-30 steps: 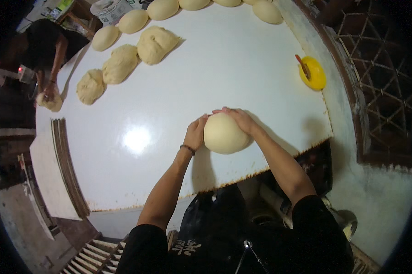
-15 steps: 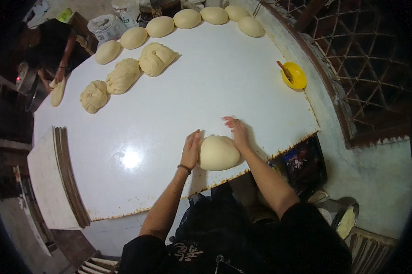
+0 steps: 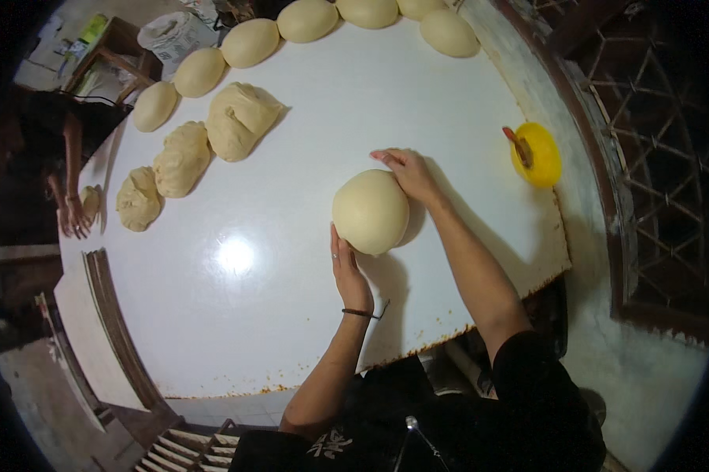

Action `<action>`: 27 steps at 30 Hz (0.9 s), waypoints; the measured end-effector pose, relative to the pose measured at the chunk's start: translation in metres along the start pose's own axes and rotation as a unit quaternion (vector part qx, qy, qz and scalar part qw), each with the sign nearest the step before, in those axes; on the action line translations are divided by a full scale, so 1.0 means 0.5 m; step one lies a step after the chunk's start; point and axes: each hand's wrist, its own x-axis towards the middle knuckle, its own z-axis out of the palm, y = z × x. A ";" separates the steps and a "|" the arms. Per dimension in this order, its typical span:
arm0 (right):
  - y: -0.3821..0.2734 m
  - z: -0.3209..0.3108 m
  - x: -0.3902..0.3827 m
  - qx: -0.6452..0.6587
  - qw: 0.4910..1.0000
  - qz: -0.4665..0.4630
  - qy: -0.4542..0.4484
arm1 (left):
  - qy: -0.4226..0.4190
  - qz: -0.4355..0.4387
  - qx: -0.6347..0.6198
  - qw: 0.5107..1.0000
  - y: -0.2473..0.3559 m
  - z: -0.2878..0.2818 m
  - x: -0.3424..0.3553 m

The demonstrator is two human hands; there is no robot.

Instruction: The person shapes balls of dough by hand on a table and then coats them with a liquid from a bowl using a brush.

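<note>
A smooth round ball of pale dough (image 3: 370, 211) sits on the white table (image 3: 276, 315), a little right of its middle. My left hand (image 3: 349, 271) lies flat against the ball's near left side, fingers together. Against the ball's far right side rests my right hand (image 3: 408, 175), fingers stretched along the top. Both hands cup the ball between them without closing around it.
Several smooth dough balls (image 3: 250, 42) line the table's far edge, and three rough lumps (image 3: 239, 118) lie at the far left. A yellow bowl (image 3: 537, 155) with a brush stands at the right edge. Another person's hand (image 3: 73, 220) works dough at the left edge.
The dough ball has gone farther from me on the table with both hands on it. My right hand has shifted to its far right side, my left to the near side.
</note>
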 end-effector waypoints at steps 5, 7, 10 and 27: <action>-0.021 0.016 0.056 0.211 0.967 0.012 -0.140 | -0.060 -0.002 -0.007 0.998 -0.005 -0.060 0.187; 0.005 0.036 0.049 0.303 0.936 0.037 -0.176 | -0.198 -0.035 0.146 0.969 0.060 -0.015 0.260; -0.057 0.045 -0.029 0.250 0.950 0.097 -0.159 | -0.197 -0.067 0.229 0.951 0.066 -0.028 0.275; -0.010 0.351 -0.621 -0.208 0.976 -0.061 -0.018 | -0.316 0.129 0.382 0.859 0.046 -0.363 -0.191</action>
